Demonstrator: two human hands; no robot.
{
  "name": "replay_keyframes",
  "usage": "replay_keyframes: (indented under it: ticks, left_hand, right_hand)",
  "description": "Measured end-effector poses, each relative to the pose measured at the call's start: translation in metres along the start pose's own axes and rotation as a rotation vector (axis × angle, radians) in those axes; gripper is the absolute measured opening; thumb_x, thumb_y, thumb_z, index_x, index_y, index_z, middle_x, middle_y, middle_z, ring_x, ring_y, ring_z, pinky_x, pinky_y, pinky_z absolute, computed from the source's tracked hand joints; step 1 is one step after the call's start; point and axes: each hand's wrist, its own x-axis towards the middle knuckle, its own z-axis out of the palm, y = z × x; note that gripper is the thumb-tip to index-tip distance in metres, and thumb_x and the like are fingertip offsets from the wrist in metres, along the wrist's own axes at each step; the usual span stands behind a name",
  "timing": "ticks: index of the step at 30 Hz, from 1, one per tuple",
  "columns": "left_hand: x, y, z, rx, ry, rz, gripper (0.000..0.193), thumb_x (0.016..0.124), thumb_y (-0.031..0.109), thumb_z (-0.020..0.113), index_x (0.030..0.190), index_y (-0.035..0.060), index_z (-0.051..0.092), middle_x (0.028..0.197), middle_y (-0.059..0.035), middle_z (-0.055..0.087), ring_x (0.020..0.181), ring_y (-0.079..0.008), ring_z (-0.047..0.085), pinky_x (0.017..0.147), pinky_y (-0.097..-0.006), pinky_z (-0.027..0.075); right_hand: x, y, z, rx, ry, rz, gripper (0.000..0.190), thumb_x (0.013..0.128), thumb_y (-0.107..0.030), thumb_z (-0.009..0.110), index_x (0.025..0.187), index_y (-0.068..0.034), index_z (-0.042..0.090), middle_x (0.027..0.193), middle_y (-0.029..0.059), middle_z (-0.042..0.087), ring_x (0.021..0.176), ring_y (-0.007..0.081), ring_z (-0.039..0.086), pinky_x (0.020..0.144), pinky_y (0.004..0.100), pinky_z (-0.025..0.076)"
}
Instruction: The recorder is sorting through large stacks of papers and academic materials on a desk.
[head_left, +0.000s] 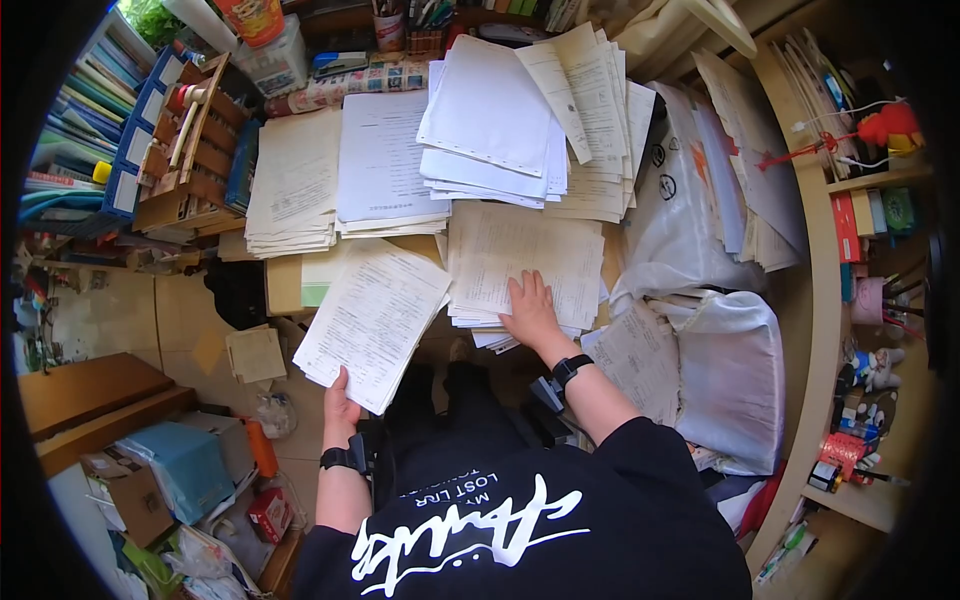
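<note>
My left hand (342, 405) grips the lower left corner of a bundle of printed paper sheets (379, 319), thumb on top. The bundle tilts over the desk's front edge. With fingers spread, my right hand (534, 309) rests on the front part of a stack of printed papers (525, 240). This stack juts past the desk edge, and more sheets stick out unevenly beneath it. Behind it rises a tall pile of white paper (484, 105). Two further stacks lie to the left, one of white printed sheets (386, 157) and one of yellowish sheets (292, 176).
More yellowish papers (596, 97) lean at the back right. Plastic-wrapped bundles (675, 187) and a white fabric-covered seat (727, 375) stand on the right, beside shelves (814, 300). A wooden rack (199, 142) is at left. Boxes (176, 465) crowd the lower left floor.
</note>
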Motion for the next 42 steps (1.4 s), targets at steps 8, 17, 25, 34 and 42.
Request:
replay_keyframes:
  ticks: [8,17,25,34,42]
  left_hand:
    - [0.002,-0.001,-0.003,-0.049,-0.028,-0.007,0.054,0.087,0.018,0.060,0.132,0.0012,0.038,0.129,-0.0151,0.049,0.118,-0.0332,0.047,0.100,-0.0490,0.038]
    - [-0.002,0.000,0.000,-0.063,-0.030,-0.007,0.055,0.087,0.019,0.060,0.133,0.0015,0.037,0.131,-0.0152,0.048,0.120,-0.0339,0.046,0.100,-0.0503,0.037]
    - [-0.006,0.001,0.010,-0.077,0.015,-0.033,0.052,0.089,0.018,0.056,0.134,0.0021,0.036,0.133,-0.0153,0.046,0.122,-0.0330,0.044,0.103,-0.0497,0.035]
    - [0.007,0.000,-0.007,-0.066,-0.014,-0.006,0.050,0.091,0.018,0.053,0.135,0.0019,0.035,0.134,-0.0156,0.044,0.122,-0.0334,0.043,0.103,-0.0504,0.035]
    - [0.008,-0.001,-0.008,-0.069,-0.013,-0.017,0.050,0.091,0.018,0.054,0.134,0.0027,0.036,0.134,-0.0152,0.045,0.121,-0.0333,0.044,0.102,-0.0501,0.035]
  right_hand:
    - [-0.001,0.009,0.007,-0.199,-0.195,-0.086,0.064,0.073,-0.016,0.064,0.128,0.003,0.039,0.134,0.0305,0.033,0.125,0.0502,0.029,0.092,0.0616,0.036]
    - [-0.002,0.009,0.003,-0.303,-0.201,-0.148,0.054,0.079,-0.007,0.052,0.129,0.004,0.038,0.134,0.0313,0.032,0.124,0.0512,0.030,0.090,0.0616,0.039]
    - [-0.004,0.041,-0.009,-0.021,-0.157,-0.251,0.039,0.073,-0.002,0.055,0.111,0.004,0.052,0.127,0.0242,0.044,0.123,0.0453,0.035,0.097,0.0440,0.041]
    - [-0.005,0.060,-0.005,0.439,0.158,0.042,0.006,0.075,-0.010,0.059,0.078,-0.005,0.062,0.076,0.0147,0.061,0.076,0.0330,0.060,0.068,0.0392,0.049]
    - [-0.011,0.042,-0.009,0.344,0.120,0.158,0.012,0.073,-0.014,0.068,0.075,-0.004,0.061,0.074,0.0141,0.060,0.067,0.0292,0.059,0.062,0.0341,0.047]
